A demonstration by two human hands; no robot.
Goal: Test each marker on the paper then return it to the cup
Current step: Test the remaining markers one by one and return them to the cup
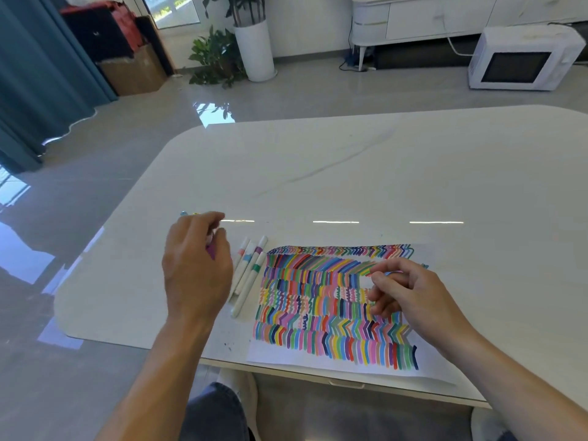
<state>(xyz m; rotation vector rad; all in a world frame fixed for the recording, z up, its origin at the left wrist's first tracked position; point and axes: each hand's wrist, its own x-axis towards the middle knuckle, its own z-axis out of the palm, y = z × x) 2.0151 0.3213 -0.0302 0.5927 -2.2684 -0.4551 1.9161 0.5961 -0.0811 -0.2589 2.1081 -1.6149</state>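
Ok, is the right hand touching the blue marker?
Touching. Head view: the right hand pinches the blue marker between its fingers, over the paper.

The paper lies at the near edge of the table, before me. Loose markers lie on the table just beside its left edge. My left hand, left of them, holds a marker; my right hand, over the paper's right part, holds another marker.

Paper crowded with coloured strokes, at near edge of white surface; loose markers just beside its left edge; left hand curled round purple-banded marker; right hand over paper, pinching blue marker, blurred.
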